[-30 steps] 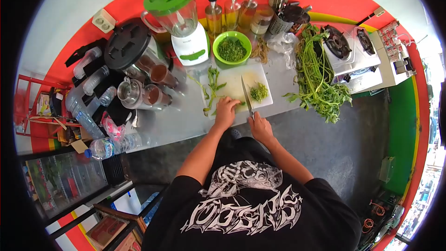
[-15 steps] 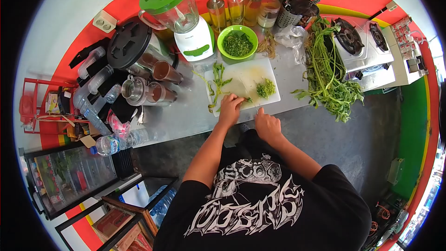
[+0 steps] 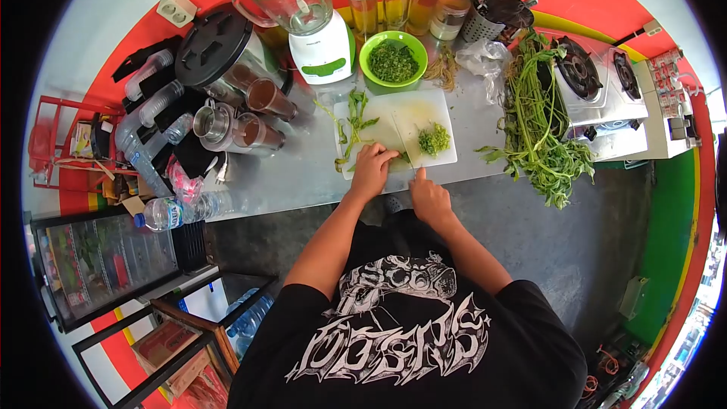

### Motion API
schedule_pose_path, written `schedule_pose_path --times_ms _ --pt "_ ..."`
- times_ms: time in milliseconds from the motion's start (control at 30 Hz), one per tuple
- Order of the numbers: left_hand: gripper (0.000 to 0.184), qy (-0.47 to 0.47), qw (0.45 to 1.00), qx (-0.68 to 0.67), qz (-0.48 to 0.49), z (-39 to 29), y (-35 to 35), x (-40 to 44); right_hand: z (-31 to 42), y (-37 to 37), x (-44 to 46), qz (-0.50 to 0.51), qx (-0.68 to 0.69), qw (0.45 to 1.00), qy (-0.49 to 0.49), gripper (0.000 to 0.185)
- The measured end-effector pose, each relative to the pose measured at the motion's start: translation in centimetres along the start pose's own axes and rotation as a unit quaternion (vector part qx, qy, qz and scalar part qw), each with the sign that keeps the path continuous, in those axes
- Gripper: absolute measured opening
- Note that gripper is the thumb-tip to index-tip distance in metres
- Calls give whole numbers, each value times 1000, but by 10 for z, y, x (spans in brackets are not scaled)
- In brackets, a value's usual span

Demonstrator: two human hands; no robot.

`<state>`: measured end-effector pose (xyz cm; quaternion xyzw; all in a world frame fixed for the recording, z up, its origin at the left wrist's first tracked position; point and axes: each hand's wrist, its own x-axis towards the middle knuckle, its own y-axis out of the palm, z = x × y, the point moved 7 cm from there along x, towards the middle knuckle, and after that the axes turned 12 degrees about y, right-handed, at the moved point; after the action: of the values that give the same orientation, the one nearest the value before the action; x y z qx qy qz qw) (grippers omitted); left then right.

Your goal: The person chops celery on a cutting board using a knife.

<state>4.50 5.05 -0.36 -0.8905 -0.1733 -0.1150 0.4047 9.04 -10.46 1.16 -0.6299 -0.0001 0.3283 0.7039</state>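
Note:
My left hand [image 3: 372,170] lies at the front of a white cutting board [image 3: 441,107], its fingers closed over a small bunch of green stems [image 3: 405,157]. My right hand [image 3: 430,198] grips a knife [image 3: 404,140] whose thin blade points away across the board, just right of the fingers of my left hand. To the right of the blade sits a small heap of chopped greens [image 3: 434,138]. Uncut leafy stems [image 3: 354,123] lie along the board's left side. Behind the board stands a green bowl [image 3: 366,73] holding darker chopped leaves. My right hand hides the knife's handle.
A blender [image 3: 321,49] and oil bottles [image 3: 396,4] stand at the back. A large bunch of leafy stems [image 3: 534,117] lies beside the gas stove [image 3: 598,87]. Cups of brown liquid [image 3: 271,100] and a water bottle [image 3: 168,213] occupy the left side.
The view has shifted slightly. The knife blade shows more plainly now, lying lengthwise over the board. Both hands remain close together at the board's front edge.

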Motion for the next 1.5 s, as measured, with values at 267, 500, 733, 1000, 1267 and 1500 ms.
schedule_pose_path --times_ms 267,500,733,1000,1267,1500 --pt "21 -11 1000 -16 11 -4 -4 2 -1 -12 -7 23 -38 999 -9 35" --pt "21 -11 1000 -15 13 -3 -5 1 0 -3 3 23 -40 999 -13 55" --pt "21 0 1000 -12 12 -2 -3 2 0 9 5 8 -13 1000 -5 42" --pt "19 2 1000 -18 21 -2 -3 2 4 -2 1 -21 -28 999 -17 37" --pt "20 -9 999 -39 19 0 -5 3 5 -2 4 9 -22 1000 -5 37" --pt "19 -29 997 -65 22 4 -3 5 10 7 13 -25 -40 999 -15 34"
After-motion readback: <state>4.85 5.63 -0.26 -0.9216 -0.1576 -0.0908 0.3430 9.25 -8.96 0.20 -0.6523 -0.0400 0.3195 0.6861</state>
